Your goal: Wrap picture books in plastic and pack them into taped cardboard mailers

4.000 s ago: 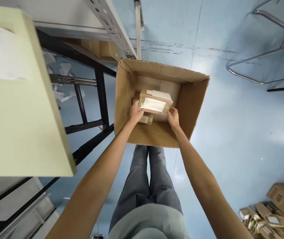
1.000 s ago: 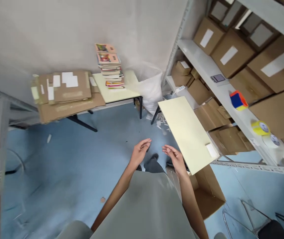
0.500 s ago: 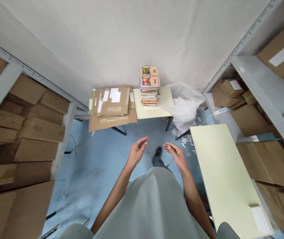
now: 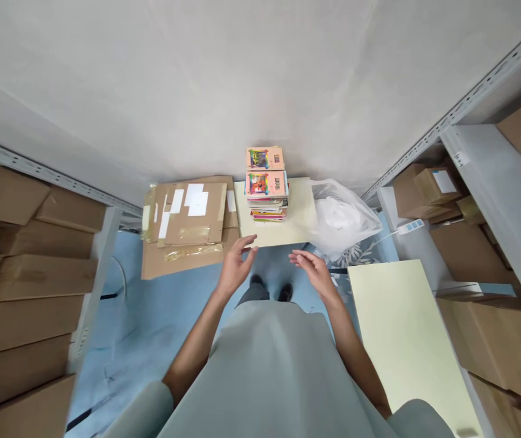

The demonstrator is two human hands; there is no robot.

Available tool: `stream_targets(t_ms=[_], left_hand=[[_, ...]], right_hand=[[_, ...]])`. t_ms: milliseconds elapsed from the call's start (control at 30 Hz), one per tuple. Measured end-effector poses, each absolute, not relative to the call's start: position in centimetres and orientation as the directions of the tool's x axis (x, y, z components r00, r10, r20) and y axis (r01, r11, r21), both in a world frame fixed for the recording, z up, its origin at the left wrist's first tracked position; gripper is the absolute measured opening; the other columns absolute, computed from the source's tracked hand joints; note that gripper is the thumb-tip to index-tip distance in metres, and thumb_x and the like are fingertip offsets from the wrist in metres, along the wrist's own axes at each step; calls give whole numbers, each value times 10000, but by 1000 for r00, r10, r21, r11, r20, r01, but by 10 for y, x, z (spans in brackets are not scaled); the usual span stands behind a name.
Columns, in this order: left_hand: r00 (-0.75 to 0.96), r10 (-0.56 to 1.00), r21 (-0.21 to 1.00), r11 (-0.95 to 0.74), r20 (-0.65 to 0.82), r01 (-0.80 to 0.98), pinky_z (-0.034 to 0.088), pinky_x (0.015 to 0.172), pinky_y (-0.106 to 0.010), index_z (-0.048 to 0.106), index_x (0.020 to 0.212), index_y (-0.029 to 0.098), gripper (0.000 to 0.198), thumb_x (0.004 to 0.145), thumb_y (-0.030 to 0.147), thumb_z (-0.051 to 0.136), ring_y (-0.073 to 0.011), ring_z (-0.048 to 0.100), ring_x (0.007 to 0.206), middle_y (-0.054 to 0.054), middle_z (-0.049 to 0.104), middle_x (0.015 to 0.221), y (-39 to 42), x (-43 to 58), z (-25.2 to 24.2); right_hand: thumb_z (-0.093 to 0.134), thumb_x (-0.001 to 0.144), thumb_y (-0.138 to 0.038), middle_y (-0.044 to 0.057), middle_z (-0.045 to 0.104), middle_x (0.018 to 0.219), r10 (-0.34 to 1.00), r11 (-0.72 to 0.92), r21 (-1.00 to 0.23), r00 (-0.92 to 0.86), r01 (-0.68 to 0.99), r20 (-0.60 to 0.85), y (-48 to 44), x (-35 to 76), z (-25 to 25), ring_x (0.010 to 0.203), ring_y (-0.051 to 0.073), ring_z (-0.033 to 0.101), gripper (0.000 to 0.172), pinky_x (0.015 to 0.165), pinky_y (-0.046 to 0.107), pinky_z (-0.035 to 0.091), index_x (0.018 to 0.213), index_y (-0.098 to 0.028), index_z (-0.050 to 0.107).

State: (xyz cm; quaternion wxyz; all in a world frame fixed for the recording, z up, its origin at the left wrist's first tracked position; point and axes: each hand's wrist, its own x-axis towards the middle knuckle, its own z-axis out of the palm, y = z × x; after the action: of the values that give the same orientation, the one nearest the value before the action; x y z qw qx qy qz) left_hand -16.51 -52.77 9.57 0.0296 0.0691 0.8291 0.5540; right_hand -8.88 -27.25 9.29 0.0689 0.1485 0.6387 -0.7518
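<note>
- Books (image 4: 267, 185) stood piled near the back edge of the pale worktop (image 4: 304, 210), about midway along, two covers showing on top, one behind the other.
- On my feed, the left hand (image 4: 237, 266) was near the worktop's front edge, thumb and fingers parted wide, holding nothing; whether it touched the edge, I couldn't tell.
- I saw the right hand (image 4: 314, 271) just short of that edge, loosely curved around a narrower gap, also holding nothing.
- Flattened cartons (image 4: 190, 225) lay across the worktop's left end, labelled and taped.
- A translucent bag (image 4: 345, 216) overlapped the right edge from my view; its white contents were too vague to identify.
- Closed boxes (image 4: 479, 340) filled the right shelves, cartons (image 4: 36, 280) the left; I couldn't see inside any.
</note>
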Motion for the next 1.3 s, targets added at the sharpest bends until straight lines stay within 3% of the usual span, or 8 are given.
stream_targets(t_ms=[267,500,800,1067,1167,1300], left_hand=[[-901,364,699,581,237,418,470,1336,-572,727,1470,191,451,1060,354,636,-350,612,1550,-167,686,1608,-519,-292,107],[-730,674,506,592,116,627,377,1402,-587,687,1529,124,543,989,151,636,-375,466,1676,-205,619,1680,-492,-378,106],[-621,781,397,552,59,733,429,1352,-568,627,1562,68,521,1049,118,546,-394,461,1674,-263,516,1751,-497,-391,99],[-611,792,385,568,-12,728,612,1160,-498,695,1493,195,436,1107,165,496,-346,612,1554,-166,592,1717,-503,-385,116],[-636,771,440,584,-37,683,648,1077,-447,726,1475,241,408,1126,227,515,-323,718,1419,-125,653,1668,-508,-384,121],[-697,716,594,544,41,593,650,1050,-478,782,1456,238,423,1109,252,541,-357,787,1285,-134,756,1534,-508,-385,124]], right_hand=[[823,854,-844,155,872,1242,213,-152,-945,-924,290,-318,-278,-135,102,1150,336,840,705,1058,495,659,1195,-227,841],[805,875,-841,153,874,1218,362,-119,-956,-885,267,-292,-298,-160,114,1106,325,846,690,1073,496,645,1195,-231,847],[823,896,-791,140,878,1208,516,-117,-960,-811,253,-276,-321,-166,118,1127,329,838,622,1089,517,640,1183,-240,852],[823,880,-812,141,876,1225,518,-111,-962,-812,249,-270,-345,-169,116,1105,317,838,644,1097,522,634,1178,-242,851],[833,871,-805,132,879,1228,495,-119,-961,-824,249,-274,-353,-174,117,1121,314,838,644,1104,515,637,1185,-243,852],[850,856,-800,119,886,1198,492,-119,-966,-831,230,-259,-359,-180,122,1123,316,840,626,1104,512,642,1151,-248,864]])
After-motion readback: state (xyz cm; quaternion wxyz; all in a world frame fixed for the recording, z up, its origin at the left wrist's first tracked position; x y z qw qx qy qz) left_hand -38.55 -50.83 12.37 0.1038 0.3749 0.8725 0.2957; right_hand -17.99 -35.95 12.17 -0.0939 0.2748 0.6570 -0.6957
